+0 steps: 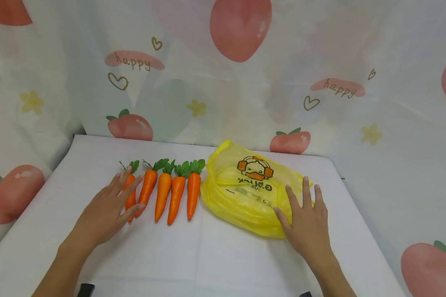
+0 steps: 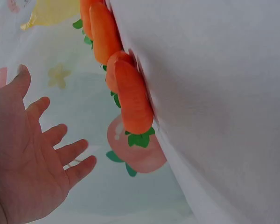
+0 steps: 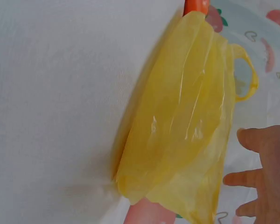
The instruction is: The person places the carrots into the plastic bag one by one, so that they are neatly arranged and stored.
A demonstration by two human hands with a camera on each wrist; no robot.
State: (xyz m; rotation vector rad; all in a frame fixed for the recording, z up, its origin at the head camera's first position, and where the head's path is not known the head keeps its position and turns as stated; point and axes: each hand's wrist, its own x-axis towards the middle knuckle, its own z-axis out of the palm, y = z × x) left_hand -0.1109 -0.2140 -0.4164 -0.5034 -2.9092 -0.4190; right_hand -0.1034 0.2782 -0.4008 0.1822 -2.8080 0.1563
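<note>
In the head view, your left hand [image 1: 109, 206] hovers over the leftmost carrot [image 1: 131, 197], partly hiding it, with its fingers spread and nothing in their grip; your right hand [image 1: 307, 225] is spread just as wide at the lower right of a yellow plastic bag [image 1: 238, 206] and has hold of nothing either. The step in hand looks like a ready pause. Taking up a carrot would call for lowering the left hand and drawing thumb and fingers together around it; the thin, slack bag would want a pinch of its film. Five carrots [image 1: 164, 192] lie in a close row on the white table [image 1: 152, 260], smooth and bright orange, their green leaves [image 1: 198, 166] away from you and tips toward you. The bag lies just right of them, crumpled, with a duck print [image 1: 255, 170] on top; I cannot tell whether it holds anything. In the left wrist view, your palm is apart from the carrots, some of which overlap from this angle. In the right wrist view, the bag looks creased and half see-through, with a looped handle [image 3: 254, 86]; a gap separates it from your extended fingers.
</note>
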